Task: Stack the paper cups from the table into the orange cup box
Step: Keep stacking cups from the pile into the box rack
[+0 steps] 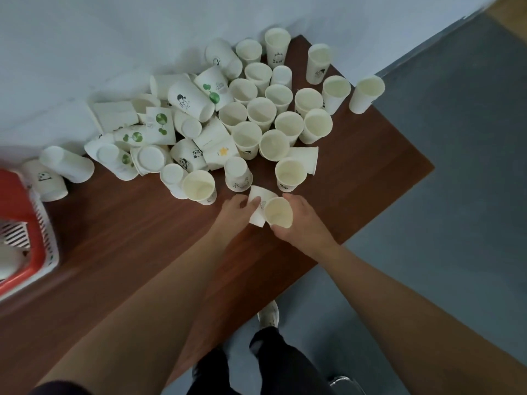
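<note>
The left hand (235, 213) curls round a tilted white paper cup (256, 208); the right hand (299, 223) grips an empty cream-lined paper cup (278, 213); orange slatted box (15, 195) cut off, contents blurred

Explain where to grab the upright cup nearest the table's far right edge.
Probably the side wall just under the rim of the cup, from the right: it stands mouth up, that side is free, and a neighbouring cup stands close on its left.
</note>
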{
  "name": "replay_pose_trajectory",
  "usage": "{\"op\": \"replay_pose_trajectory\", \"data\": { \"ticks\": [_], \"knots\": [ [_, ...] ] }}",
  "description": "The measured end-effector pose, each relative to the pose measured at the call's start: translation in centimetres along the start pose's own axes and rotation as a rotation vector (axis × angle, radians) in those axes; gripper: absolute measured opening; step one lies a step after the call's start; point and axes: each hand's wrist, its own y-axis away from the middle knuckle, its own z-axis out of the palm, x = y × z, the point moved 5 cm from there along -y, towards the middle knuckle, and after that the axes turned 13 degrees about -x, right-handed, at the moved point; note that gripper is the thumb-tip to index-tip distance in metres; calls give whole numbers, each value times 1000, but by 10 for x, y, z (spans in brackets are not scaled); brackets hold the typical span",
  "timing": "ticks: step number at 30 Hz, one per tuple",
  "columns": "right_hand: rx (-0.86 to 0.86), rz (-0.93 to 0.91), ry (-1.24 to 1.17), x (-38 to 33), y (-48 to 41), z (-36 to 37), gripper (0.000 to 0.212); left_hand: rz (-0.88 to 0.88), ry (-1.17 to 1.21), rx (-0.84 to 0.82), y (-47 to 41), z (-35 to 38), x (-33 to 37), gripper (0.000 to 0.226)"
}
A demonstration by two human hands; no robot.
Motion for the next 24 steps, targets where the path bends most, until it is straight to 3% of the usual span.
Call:
{"op": "replay_pose_trajectory", "data": {
  "ticks": [7,15,21,24],
  "knots": [
    [-75,-34,-45,-15,16,-6,81,18,176,-3,29,-9,-17,40],
    [-161,-156,-102,-80,26,0,74,140,639,-101,96,-47,-40,53],
    [-203,-263,-85,-159,25,34,72,252,780,27,154,-111,-73,49],
    [-228,-314,-69,-206,22,63,72,269,738,154,187,-151,-94,54]
  ]
}}
